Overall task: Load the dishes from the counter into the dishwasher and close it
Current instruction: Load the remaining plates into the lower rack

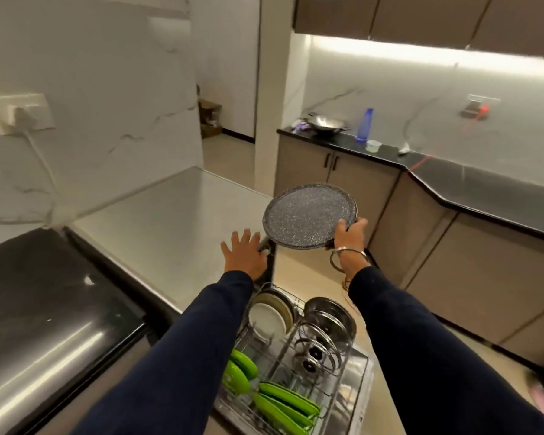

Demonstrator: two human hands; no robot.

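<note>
My right hand [351,238] grips the near right rim of a round, dark speckled plate [308,215], held nearly flat in the air beyond the counter's corner. My left hand [245,254] hovers with fingers spread and nothing in it, over the edge of the pale counter [170,211], just left of the plate. Below my arms a pulled-out wire rack [283,362] holds white plates [269,318], steel lids [324,337] and green plates [283,403] standing on edge.
A dark glossy appliance top [44,315] lies at the left. Across the floor a black counter [453,171] carries a steel wok [325,122], a blue bottle [363,124] and a small cup [373,146]. Cabinets stand below it, and a wall socket [19,113] is at the left.
</note>
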